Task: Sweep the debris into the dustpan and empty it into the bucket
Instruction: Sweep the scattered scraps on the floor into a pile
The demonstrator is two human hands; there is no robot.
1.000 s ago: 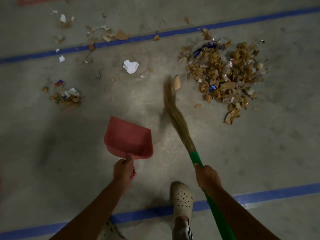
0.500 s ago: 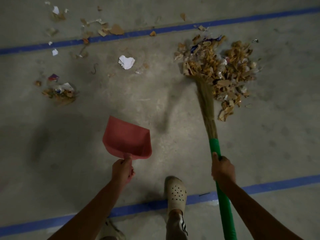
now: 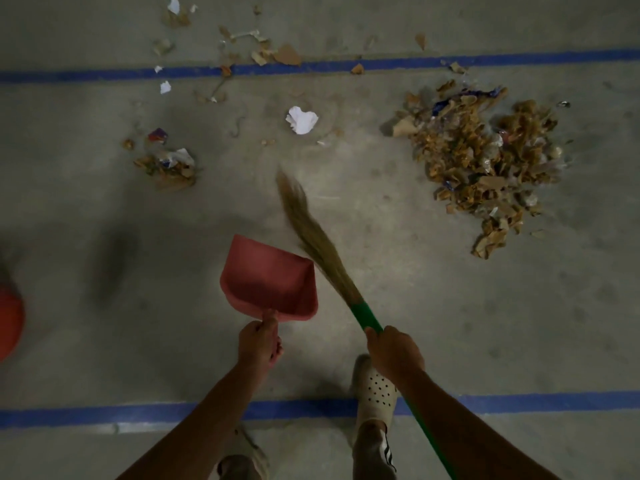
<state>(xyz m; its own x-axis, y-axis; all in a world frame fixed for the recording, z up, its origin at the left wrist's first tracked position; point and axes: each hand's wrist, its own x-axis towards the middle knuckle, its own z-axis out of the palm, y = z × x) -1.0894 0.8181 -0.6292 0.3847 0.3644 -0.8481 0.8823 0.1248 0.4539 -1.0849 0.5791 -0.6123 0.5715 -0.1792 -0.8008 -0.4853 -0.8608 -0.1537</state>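
Swung back off the heap it was lying on half a second ago, the broom point(image 3: 320, 247) now slants across the middle of the floor point(image 3: 398, 278). Its long axis runs from 5 o'clock at the green handle to 11 o'clock at the blurred bristle tip, and the bristles cross just over the right edge of the dustpan point(image 3: 266, 282). The dustpan has hardly shifted.

The right hand point(image 3: 394, 351) is clenched round the green handle just below the bristles. The left hand point(image 3: 259, 344) has its fingers point(image 3: 276, 351) curled round the dustpan's short handle, thumb on top. Whether the pan's lip rests on the floor or hangs above it cannot be told.

The big debris pile point(image 3: 485, 161) lies well apart from the pan, at about 2 o'clock from it and on the right hand's side, while the pan's mouth faces roughly 12 o'clock. That mismatch is what the next stroke likely turns on: either the pan goes to the pile or the pile gets dragged toward 8 o'clock.

A smaller heap point(image 3: 166, 164) sits at 10 o'clock from the pan and a crumpled white paper point(image 3: 301, 120) at 12 o'clock. An orange shape point(image 3: 8, 323) at the 9 o'clock edge may be the bucket; it is too cropped to say.
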